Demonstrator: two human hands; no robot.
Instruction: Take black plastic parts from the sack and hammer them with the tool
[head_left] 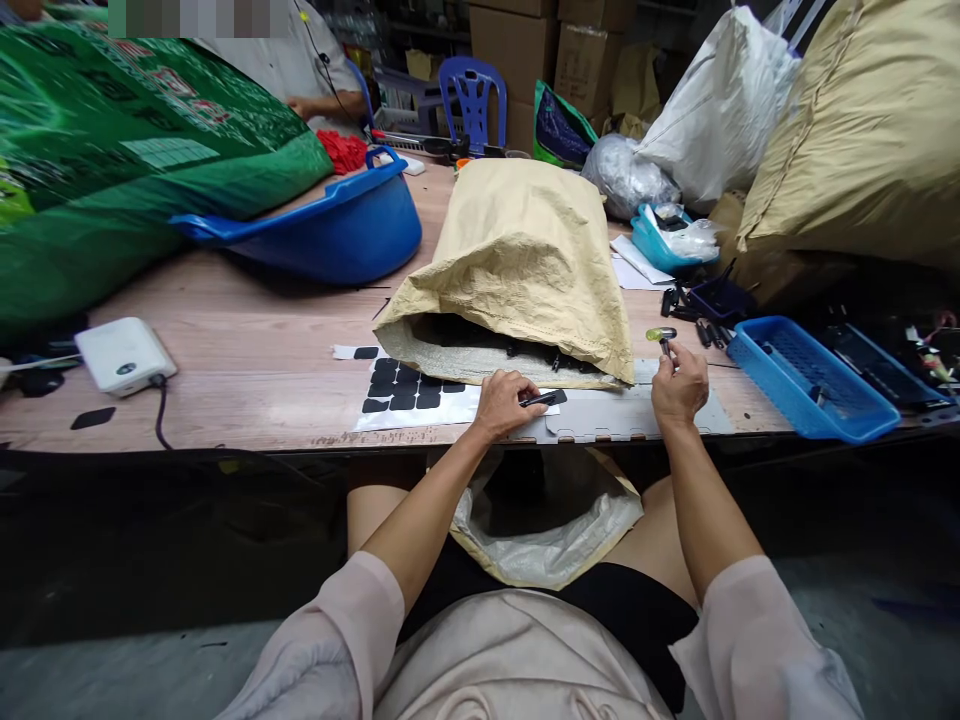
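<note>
My left hand point(507, 402) is closed on a small dark elongated part point(551, 398) at the table's front edge; its exact kind is too small to tell. To the right, my right hand point(681, 383) grips a small mallet point(661, 334), its head yellowish and dark and standing above my fingers. Just beyond my hands lies a tan woven sack point(540, 230), its mouth towards me with dark pieces inside. A sheet of black rounded stickers point(405, 385) sits left of my left hand, partly under the sack. Between my legs another sack point(547, 560) hangs with its mouth spread.
A blue basin point(322, 235) and a large green sack point(150, 150) occupy the left, near a white device point(126, 355) with a cable. On the right are a blue plastic basket point(814, 380), a teal bowl point(671, 240) and a bulky tan sack point(862, 140). Another person sits across the table.
</note>
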